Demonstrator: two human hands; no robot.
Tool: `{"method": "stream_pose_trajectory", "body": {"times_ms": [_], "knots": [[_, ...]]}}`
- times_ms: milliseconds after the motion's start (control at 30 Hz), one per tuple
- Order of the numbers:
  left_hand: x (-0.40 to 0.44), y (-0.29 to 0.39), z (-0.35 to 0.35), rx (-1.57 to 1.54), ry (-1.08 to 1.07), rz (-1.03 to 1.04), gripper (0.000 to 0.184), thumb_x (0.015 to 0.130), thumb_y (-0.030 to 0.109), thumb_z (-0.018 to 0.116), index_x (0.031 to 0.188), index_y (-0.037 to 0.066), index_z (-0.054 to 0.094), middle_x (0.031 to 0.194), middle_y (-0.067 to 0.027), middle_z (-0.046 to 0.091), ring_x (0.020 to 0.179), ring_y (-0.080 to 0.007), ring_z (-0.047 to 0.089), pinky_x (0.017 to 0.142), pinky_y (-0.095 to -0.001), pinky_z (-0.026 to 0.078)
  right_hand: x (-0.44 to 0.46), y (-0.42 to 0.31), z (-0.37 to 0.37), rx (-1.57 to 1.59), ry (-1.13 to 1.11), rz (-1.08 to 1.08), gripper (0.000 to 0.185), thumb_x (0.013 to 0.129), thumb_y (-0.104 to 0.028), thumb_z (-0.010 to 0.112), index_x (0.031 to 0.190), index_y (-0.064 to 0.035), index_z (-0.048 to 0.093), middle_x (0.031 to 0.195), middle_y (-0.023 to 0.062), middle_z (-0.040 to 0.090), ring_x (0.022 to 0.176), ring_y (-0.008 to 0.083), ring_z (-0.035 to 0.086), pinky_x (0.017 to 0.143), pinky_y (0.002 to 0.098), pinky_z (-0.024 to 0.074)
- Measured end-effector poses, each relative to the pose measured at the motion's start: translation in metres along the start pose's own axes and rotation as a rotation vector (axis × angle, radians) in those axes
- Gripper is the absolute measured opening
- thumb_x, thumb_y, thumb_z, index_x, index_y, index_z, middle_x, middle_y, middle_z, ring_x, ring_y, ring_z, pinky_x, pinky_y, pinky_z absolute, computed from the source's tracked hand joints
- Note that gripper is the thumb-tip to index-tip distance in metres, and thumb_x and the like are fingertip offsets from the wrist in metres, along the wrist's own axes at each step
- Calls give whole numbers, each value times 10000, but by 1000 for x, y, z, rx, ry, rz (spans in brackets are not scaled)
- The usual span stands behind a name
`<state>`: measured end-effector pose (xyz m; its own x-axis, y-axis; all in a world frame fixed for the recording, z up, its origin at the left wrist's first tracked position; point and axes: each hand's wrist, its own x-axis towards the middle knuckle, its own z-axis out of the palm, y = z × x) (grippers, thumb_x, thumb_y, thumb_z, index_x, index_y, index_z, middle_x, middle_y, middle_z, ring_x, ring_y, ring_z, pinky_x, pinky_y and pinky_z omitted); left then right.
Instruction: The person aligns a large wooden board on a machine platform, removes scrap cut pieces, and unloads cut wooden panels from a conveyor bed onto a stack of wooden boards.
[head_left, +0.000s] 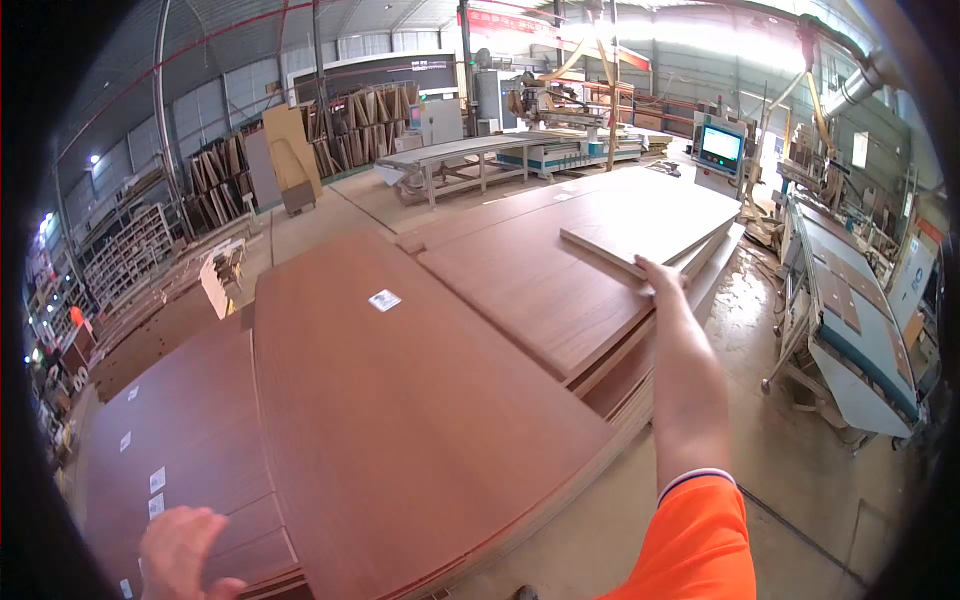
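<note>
My right hand (662, 276) grips the near edge of a pale wooden panel (655, 222), fingers closed around it. This panel lies on a stack of reddish-brown panels (530, 275) at the right. At the lower left, my left hand (185, 550) hovers over brown panels (190, 430), thumb apart from the fingers and nothing in its grasp. Whether it touches the surface I cannot tell. Between the hands lies a large brown panel (400, 430) bearing a white label (383, 300).
A machine with a blue-topped bed (860, 320) stands to the right, beyond a strip of concrete floor (715, 350). A lit control screen (721, 146) is behind the panels. A roller table (450, 150) stands farther back, and leaning boards (365, 125) line the back left.
</note>
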<state>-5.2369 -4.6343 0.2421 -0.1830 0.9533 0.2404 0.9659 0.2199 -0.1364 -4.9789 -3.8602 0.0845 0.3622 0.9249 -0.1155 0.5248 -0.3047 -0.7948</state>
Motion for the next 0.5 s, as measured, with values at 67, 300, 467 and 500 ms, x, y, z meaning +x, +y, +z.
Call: {"method": "stream_pose_trajectory", "body": {"times_ms": [67, 300, 467, 500], "knots": [[38, 32, 8, -66, -38, 52, 496, 951, 395, 635, 1282, 26, 617, 1246, -197, 643, 1187, -348, 611, 1044, -465, 458, -23, 3, -20, 74, -146, -52, 799, 731, -520, 820, 1276, 29, 619, 1313, 260, 550, 1141, 356, 563, 939, 509, 502], [173, 83, 44, -378, 59, 556, 490, 927, 321, 704, 1280, 0, 591, 1143, -182, 677, 1043, -351, 669, 894, -420, 551, 14, 48, -79, 885, -604, 24, 83, 973, -81, 604, 1013, -10, 590, 836, 110, 640, 722, 229, 677, 602, 337, 621], [286, 123, 91, -1107, -146, 216, 480, 983, 291, 658, 1349, 5, 534, 1291, -155, 638, 1157, -287, 638, 1016, -382, 506, -52, 90, -109, 959, -575, -82, 134, 963, -117, 646, 982, 6, 597, 788, 54, 603, 661, 197, 627, 652, 344, 615], [307, 130, 96, -1322, -248, 57, 511, 985, 298, 656, 1399, 41, 502, 1370, -156, 587, 1201, -331, 609, 1037, -383, 495, -87, 79, -113, 1025, -582, -109, 173, 956, -141, 667, 997, 15, 603, 823, 63, 618, 748, 228, 663, 703, 376, 627]]}}
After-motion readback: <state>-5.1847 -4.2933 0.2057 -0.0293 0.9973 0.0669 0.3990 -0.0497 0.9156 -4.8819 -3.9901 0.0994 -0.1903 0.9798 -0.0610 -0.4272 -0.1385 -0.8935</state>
